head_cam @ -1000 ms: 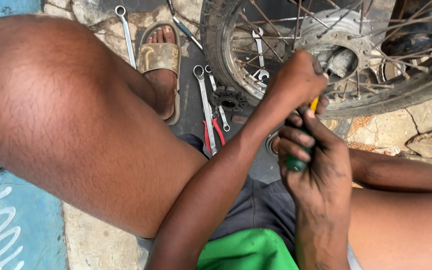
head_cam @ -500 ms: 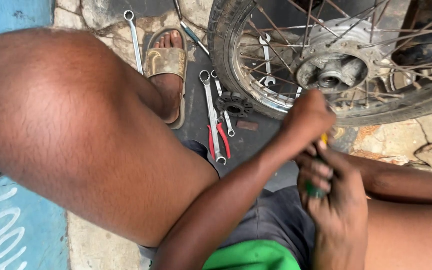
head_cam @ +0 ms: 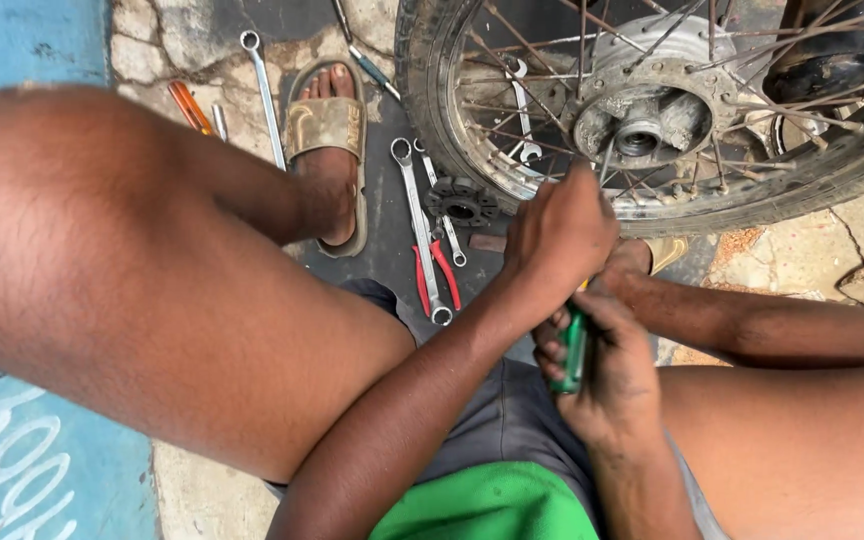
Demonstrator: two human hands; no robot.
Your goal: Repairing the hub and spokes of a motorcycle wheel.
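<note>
My right hand (head_cam: 607, 375) is wrapped around a green-handled tool (head_cam: 574, 350), held upright between my knees. My left hand (head_cam: 560, 235) is a closed fist directly above it, over the tool's upper end, where a little yellow shows under the fingers. The tool's tip is hidden. Both hands sit just below a spoked motorcycle wheel (head_cam: 432, 130), a short way from its metal hub (head_cam: 642, 125), which is uncovered.
On the dark ground left of the wheel lie a long spanner (head_cam: 417, 220), red-handled pliers (head_cam: 447, 275) and a round toothed part (head_cam: 460, 203). Another spanner (head_cam: 264, 90) and an orange screwdriver (head_cam: 190, 105) lie by my sandalled foot (head_cam: 324, 130). A blue painted surface (head_cam: 12, 50) runs along the left.
Both hands have drawn back from the wheel hub toward my body, still together on the green-handled tool. The hub now shows in full, and the view has shifted slightly.
</note>
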